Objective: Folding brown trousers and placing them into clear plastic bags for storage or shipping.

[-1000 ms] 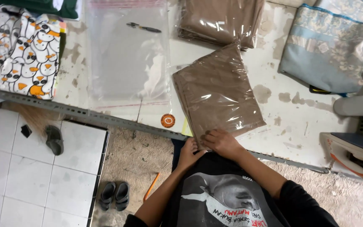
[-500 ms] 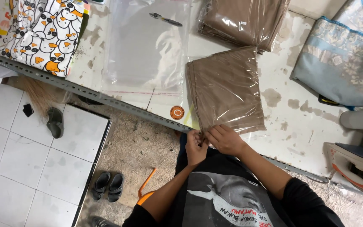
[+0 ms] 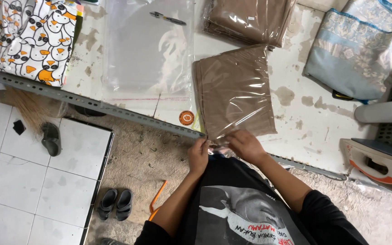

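At the table's near edge, seen from the head camera, the left hand (image 3: 199,154) and right hand (image 3: 246,145) meet at the open end of a clear bag (image 3: 234,90) holding folded brown cloth; both sets of fingers are pinched on the plastic flap that hangs just over the metal rail (image 3: 114,111). A second ago the right hand lay flat on the bag's lower corner and the left sat just beside it, and the bag lay more askew; now both hands have drawn back to the flap itself and the bag sits squarer to the rail — so the cloth looks fully in and the work has come down to the mouth of the bag, as far as one can judge. The bag lies on the white table (image 3: 314,118), its lower end at the very edge, touching nothing but the hands. Left of it lies an empty clear bag (image 3: 148,54) with a pen (image 3: 168,18) on top; an orange sticker (image 3: 186,117) sits near the rail between the two. Behind, a stack of bagged brown cloth (image 3: 250,18) almost meets it. Bare tabletop opens to the right, up to a blue cushion (image 3: 345,54), a white bottle (image 3: 382,111) and an iron (image 3: 377,163) — room enough that way, little to the left.
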